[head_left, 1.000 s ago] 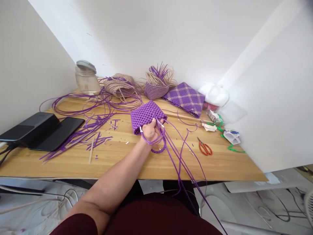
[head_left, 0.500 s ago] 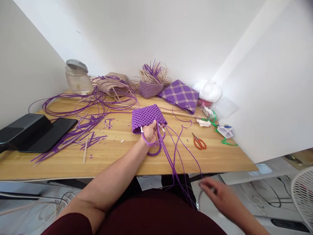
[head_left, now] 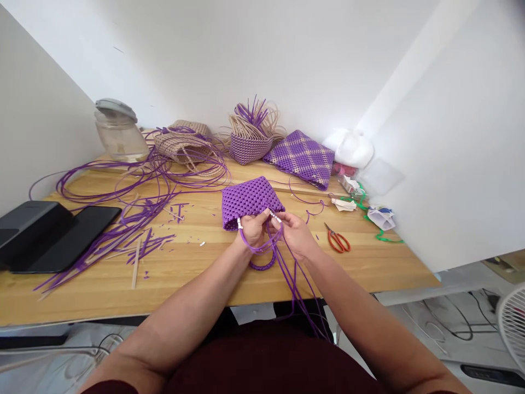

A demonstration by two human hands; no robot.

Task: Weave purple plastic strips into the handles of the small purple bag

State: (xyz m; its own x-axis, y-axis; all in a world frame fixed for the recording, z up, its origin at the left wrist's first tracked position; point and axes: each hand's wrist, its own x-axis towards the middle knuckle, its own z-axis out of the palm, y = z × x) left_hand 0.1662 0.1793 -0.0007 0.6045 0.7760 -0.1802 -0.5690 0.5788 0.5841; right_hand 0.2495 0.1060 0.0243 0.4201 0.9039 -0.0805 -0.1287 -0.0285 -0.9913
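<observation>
A small purple woven bag [head_left: 249, 198] lies on the wooden table [head_left: 205, 273] in front of me. My left hand [head_left: 252, 231] is closed on its near edge, with a purple handle loop [head_left: 262, 257] hanging below the fingers. My right hand [head_left: 296, 234] has come up beside it and pinches the loose purple strands [head_left: 293, 279] that trail from the bag over the table's front edge. The two hands nearly touch at the bag's rim.
Orange-handled scissors [head_left: 337, 239] lie right of my hands. Coils of purple strip [head_left: 135, 180] and cut scraps cover the left half. A glass jar [head_left: 118, 131], woven baskets [head_left: 248, 139], a plaid woven piece [head_left: 301, 158] stand at the back. Black devices [head_left: 49, 232] sit at far left.
My right hand rose from below the table edge to the bag and took hold of the loose strands. My left hand kept its grip on the bag.
</observation>
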